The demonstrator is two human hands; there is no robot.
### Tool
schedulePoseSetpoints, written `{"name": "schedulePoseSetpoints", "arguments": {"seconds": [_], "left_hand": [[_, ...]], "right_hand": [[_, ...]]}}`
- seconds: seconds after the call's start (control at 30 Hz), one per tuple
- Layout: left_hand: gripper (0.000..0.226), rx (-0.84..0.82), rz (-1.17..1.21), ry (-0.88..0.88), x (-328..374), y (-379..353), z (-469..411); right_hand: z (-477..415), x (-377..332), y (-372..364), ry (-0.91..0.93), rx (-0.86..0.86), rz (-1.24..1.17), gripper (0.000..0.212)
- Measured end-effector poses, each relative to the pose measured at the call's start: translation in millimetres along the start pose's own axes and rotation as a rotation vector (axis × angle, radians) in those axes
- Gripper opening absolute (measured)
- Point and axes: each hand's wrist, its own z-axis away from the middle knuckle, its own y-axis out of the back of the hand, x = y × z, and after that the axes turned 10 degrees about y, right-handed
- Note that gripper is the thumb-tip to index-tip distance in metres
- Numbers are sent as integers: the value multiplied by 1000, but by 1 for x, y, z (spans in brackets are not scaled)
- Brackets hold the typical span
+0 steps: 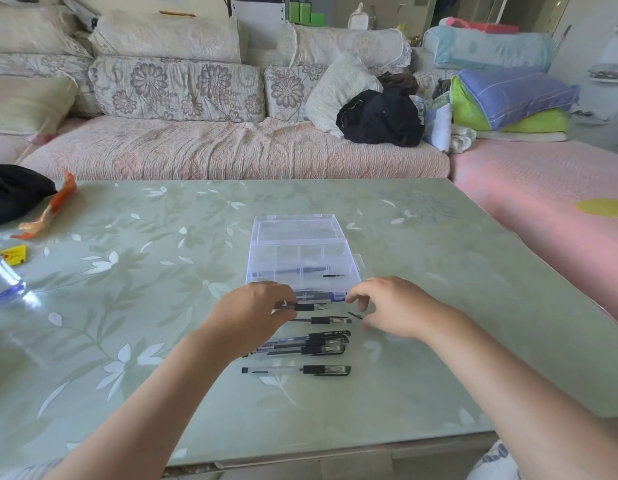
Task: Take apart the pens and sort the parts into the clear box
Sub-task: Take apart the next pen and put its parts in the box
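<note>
Your left hand [252,317] is pinching a clear-barrelled pen with a black rubber grip [302,307] just in front of the clear plastic box [262,261], while your right hand [397,306] is hovering by its tip, fingers loosely curled, holding nothing that shows. You are early in the job: the box is holding a thin ink refill [290,271] and a few small parts, and several capped pens [311,342] are waiting on the glossy green leaf-patterned counter [162,306].

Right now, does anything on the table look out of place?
A small black pen part lies loose and slanted beside the right hand, outside the clear box. A crumpled orange wrapper sits far left on the table.
</note>
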Motion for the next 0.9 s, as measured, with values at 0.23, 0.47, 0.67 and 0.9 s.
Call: {"name": "schedulePoseSetpoints", "arguments": {"seconds": [0.23,0.47,0.67,0.9], "left_hand": [[14,14,44,-34,-1,-1,-3],[16,26,167,-34,-1,2,-4],[9,18,167,-69,-8,5,-5],[20,-28,94,-44,-11,5,-5]], "right_hand": [[-6,-32,10,101,219,131,18],[-21,-43,-3,227,144,170,22],[-19,-49,-2,227,185,174,23],[-21,-55,-2,194,249,168,20]]}}
